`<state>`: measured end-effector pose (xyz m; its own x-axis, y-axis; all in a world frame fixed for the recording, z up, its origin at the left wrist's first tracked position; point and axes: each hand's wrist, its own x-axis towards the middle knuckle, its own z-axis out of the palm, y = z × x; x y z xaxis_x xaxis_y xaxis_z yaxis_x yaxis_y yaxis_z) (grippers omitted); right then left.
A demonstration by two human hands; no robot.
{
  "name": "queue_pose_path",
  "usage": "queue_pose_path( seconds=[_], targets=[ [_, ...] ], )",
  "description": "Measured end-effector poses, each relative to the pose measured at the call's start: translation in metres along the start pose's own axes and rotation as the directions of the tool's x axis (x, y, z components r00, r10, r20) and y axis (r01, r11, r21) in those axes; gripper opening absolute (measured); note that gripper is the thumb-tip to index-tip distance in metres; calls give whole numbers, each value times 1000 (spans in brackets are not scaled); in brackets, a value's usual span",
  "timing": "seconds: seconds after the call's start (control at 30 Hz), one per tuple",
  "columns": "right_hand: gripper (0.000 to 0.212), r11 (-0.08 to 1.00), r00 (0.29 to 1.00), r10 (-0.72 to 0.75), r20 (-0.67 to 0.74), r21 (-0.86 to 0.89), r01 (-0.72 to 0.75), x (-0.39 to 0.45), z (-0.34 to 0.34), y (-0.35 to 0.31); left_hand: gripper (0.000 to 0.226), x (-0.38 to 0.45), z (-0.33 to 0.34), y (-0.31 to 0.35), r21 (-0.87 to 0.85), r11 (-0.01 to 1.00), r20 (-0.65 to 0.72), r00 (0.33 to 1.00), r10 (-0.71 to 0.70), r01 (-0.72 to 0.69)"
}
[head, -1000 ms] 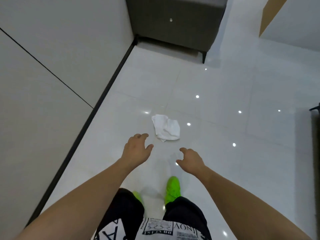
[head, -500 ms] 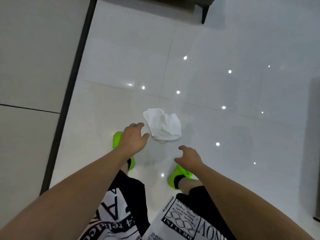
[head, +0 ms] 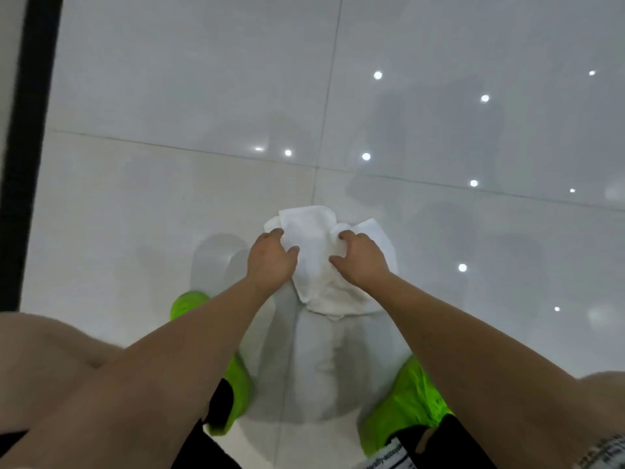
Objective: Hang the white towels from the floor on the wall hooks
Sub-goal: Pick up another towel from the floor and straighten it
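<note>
Glossy white tiled floor (head: pixel 169 79) with reflected ceiling lights; dark baseboard (head: pixel 30 147) at frame left. Mid-frame, the left hand (head: pixel 270 262) and right hand (head: pixel 362 262) each grasp the crumpled white towel (head: pixel 316 245) on the floor.

Towel (head: pixel 314 265) partly hidden beneath both hands; green shoes (head: pixel 409 401) partly covered by forearms; knees cut off at near edge.

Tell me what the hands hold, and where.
Both grip the white towel on the floor: left hand at its left edge, right hand on its bunched right side.
</note>
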<state>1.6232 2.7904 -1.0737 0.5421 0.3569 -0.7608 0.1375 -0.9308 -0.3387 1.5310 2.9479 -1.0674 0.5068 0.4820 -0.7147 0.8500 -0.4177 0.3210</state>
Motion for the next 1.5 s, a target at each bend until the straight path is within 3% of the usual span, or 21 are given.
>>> queue_pose_path(
  seconds=[0.1,0.23,0.33,0.53,0.7,0.83,1.0,1.2,1.27,1.4,1.5],
  targets=[
    [57,1000,997,-23,-73,1,23,30,24,11,62,44,23,-6,-71,996,-11,998,-57,56],
    [54,999,992,-26,-120,23,29,49,35,18,37,75,40,-10,-177,969,-50,982,-184,173],
    [59,999,996,13,-85,35,-10,36,25,15,28,62,33,-2,-226,958,-65,979,-193,174],
    [63,993,996,68,-62,97,-62,-95,-44,-19,2,-68,-64,77,-329,944,8,1000,2,1],
    [64,972,984,77,-161,230,-39,-246,-164,-70,19,-213,-194,196,-279,932,74,962,262,-232],
    [69,941,949,101,-298,338,6,-360,-283,-103,26,-328,-289,294,-193,915,113,918,380,-355],
    [75,819,865,89,-495,530,219,-469,-430,-113,24,-440,-374,426,-109,824,168,807,566,-555],
    [22,492,755,31,-655,668,558,-588,-570,-46,23,-574,-386,580,-71,601,147,587,796,-796],
    [10,455,697,102,-710,656,602,-623,-599,-5,23,-613,-370,617,-101,551,139,537,832,-828],
    [22,452,571,271,-775,626,635,-693,-636,88,40,-677,-321,681,-90,450,177,431,885,-888],
    [26,462,512,343,-788,616,638,-735,-647,154,31,-714,-272,725,-126,387,218,355,909,-913]
  ],
)
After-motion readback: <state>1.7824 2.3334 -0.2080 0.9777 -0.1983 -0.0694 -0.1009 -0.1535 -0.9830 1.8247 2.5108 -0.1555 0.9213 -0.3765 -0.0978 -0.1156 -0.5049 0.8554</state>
